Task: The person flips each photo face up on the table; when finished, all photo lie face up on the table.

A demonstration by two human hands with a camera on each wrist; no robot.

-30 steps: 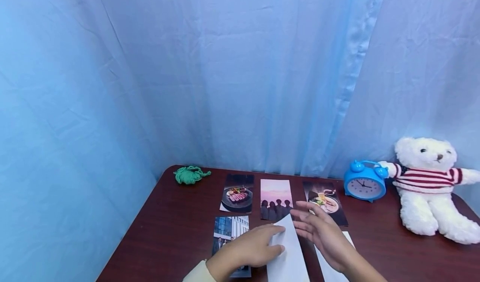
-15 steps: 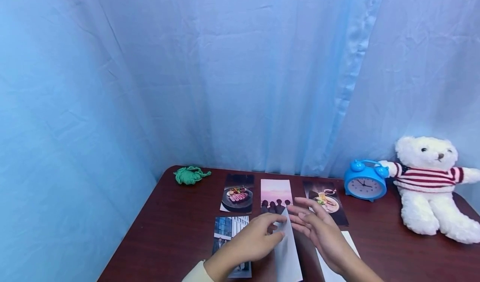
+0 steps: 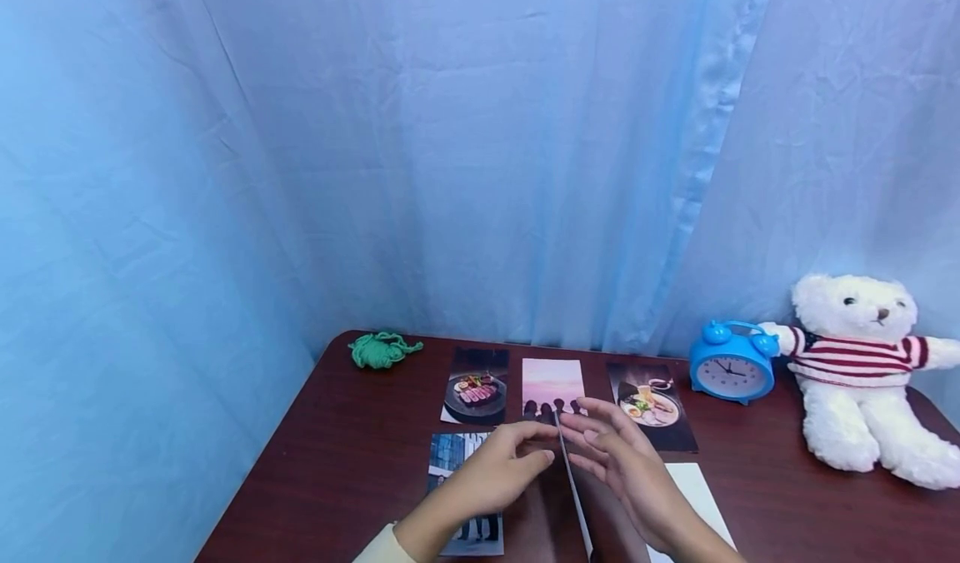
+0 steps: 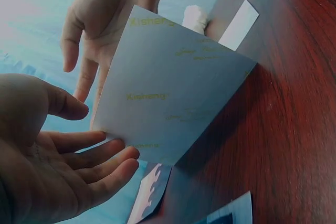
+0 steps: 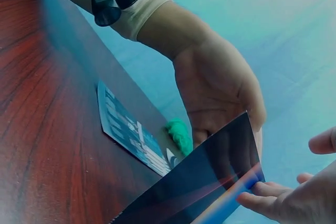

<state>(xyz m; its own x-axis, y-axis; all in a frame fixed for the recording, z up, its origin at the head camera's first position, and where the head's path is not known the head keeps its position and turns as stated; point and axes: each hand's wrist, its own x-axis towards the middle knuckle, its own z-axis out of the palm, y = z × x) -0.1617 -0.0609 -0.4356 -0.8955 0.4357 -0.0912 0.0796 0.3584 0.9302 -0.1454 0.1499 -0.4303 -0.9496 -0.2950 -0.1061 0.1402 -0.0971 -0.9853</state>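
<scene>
A photo print (image 3: 573, 490) stands on edge between my hands, seen almost edge-on in the head view. Its white back (image 4: 157, 77), with yellow lettering, faces my left hand (image 3: 495, 473); the dark picture side (image 5: 210, 169) faces my right hand (image 3: 628, 473). In the left wrist view, my left fingertips (image 4: 123, 153) touch the print's near edge, fingers loosely extended. On the other side, my right fingers (image 5: 262, 198) touch the picture side, spread and fairly straight. Just beyond lies a pink sunset print (image 3: 552, 380) with dark silhouettes, its lower part partly covered.
A steak print (image 3: 474, 392), a ramen print (image 3: 651, 409) and a group photo (image 3: 447, 453) lie on the dark red table (image 3: 337, 463). A white card (image 3: 701, 496) is by my right wrist. Green yarn (image 3: 381, 350), a blue alarm clock (image 3: 731, 371) and a teddy bear (image 3: 851, 380) stand farther back.
The print has turned from showing its white back to standing nearly edge-on in the head view. Both hands have shifted slightly left with it.
</scene>
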